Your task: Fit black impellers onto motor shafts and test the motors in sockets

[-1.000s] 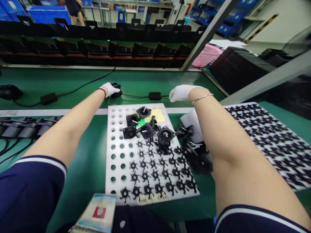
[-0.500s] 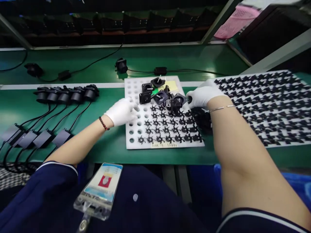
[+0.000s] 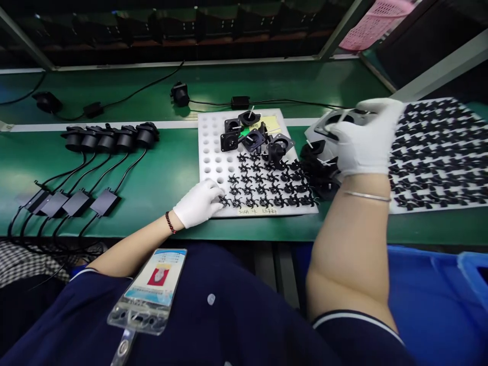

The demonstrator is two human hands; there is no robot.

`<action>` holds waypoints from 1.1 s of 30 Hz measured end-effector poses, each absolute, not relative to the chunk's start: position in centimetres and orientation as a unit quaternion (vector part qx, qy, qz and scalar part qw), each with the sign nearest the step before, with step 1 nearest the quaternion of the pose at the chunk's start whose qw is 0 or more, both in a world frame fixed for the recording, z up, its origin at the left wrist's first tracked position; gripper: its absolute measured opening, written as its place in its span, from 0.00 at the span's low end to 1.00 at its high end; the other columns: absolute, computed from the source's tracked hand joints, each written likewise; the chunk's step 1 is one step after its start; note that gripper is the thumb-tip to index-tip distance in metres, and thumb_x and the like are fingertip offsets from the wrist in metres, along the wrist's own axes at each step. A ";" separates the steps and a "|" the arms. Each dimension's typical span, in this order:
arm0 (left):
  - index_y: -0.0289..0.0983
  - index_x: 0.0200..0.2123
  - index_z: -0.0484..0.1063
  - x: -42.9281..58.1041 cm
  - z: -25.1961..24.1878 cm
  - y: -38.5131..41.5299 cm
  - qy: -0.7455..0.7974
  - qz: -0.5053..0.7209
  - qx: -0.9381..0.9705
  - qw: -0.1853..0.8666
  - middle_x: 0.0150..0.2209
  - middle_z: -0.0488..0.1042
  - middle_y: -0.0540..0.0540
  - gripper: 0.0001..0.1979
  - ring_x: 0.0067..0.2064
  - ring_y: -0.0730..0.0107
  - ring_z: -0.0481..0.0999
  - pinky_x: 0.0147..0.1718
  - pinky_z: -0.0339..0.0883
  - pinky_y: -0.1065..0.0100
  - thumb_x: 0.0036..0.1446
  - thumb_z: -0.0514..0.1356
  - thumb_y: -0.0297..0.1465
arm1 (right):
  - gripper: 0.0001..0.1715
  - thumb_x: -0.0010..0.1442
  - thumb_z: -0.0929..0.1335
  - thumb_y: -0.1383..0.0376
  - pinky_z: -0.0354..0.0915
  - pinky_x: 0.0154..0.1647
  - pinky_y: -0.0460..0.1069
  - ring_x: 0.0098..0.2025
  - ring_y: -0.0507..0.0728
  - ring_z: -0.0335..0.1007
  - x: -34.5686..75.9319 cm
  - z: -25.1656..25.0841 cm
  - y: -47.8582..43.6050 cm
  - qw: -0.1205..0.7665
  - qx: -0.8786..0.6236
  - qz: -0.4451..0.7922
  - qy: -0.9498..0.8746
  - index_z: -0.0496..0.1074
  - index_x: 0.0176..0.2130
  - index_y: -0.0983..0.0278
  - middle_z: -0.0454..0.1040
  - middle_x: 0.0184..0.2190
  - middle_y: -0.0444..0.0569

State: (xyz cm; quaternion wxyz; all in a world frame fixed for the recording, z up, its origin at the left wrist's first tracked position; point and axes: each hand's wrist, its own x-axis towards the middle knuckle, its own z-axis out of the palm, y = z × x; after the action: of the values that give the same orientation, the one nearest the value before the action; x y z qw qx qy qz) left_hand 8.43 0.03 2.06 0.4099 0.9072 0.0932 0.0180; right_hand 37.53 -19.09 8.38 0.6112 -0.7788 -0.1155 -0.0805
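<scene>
A white perforated tray (image 3: 213, 147) lies on the green bench with several small black impellers (image 3: 263, 188) in its holes and a few black square fan housings (image 3: 249, 134) piled at its far end. My left hand (image 3: 198, 203), in a white glove, pinches a black impeller (image 3: 224, 201) at the tray's near left corner. My right hand (image 3: 362, 137), also gloved, is raised to the right of the tray and grips a black fan housing (image 3: 337, 122). More black housings (image 3: 320, 173) are heaped just below that hand.
A second white tray (image 3: 438, 152) full of black impellers lies at the right. Several black round parts with cables and adapters (image 3: 107, 140) sit at the left. A black unit (image 3: 179, 94) with a cord lies beyond the tray. A blue bin (image 3: 438, 295) stands under the bench edge.
Both hands drew back from the far side of the bench. The left hand came down to the tray's near corner and pinched an impeller; the right hand lifted a fan housing from the pile.
</scene>
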 end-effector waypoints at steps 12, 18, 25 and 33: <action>0.36 0.44 0.72 6.8 2.9 1.0 0.243 0.111 0.279 0.922 0.39 0.79 0.45 0.14 0.36 0.71 0.82 0.33 0.74 0.76 0.57 0.69 0.20 | 0.19 0.39 0.67 0.71 0.68 0.22 0.44 0.31 0.53 0.69 25.3 4.8 -18.4 0.867 -0.425 0.257 0.043 0.76 0.35 0.60 0.76 0.38 0.50; 0.33 0.44 0.78 6.4 3.0 -0.5 0.261 0.123 0.227 0.930 0.34 0.76 0.46 0.09 0.27 0.82 0.67 0.25 0.61 0.81 0.61 0.67 0.18 | 0.29 0.37 0.71 0.71 0.74 0.26 0.49 0.37 0.59 0.78 22.9 4.5 -17.0 0.822 -0.469 0.324 0.004 0.76 0.42 0.59 0.80 0.40 0.49; 0.35 0.40 0.82 6.0 2.0 -0.6 0.245 0.124 0.281 0.920 0.34 0.77 0.47 0.17 0.27 0.82 0.65 0.24 0.62 0.78 0.49 0.80 0.32 | 0.32 0.66 0.69 0.48 0.80 0.50 0.61 0.53 0.65 0.80 18.9 2.6 -15.9 0.750 -0.553 0.250 -0.262 0.69 0.66 0.48 0.78 0.60 0.51; 0.35 0.37 0.80 4.9 1.1 -0.3 0.246 0.162 0.388 0.873 0.42 0.82 0.45 0.27 0.33 0.77 0.78 0.35 0.76 0.71 0.38 0.84 0.43 | 0.39 0.75 0.64 0.51 0.63 0.74 0.72 0.73 0.71 0.64 16.8 1.8 -16.0 0.596 -0.649 -0.010 -0.473 0.52 0.78 0.49 0.66 0.71 0.54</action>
State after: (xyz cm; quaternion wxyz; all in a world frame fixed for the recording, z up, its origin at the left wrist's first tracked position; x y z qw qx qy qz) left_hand 4.88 -0.31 1.09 0.8734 0.3877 0.2463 0.1617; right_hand 16.78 -15.97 1.80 0.5956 -0.6495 -0.4726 -0.0104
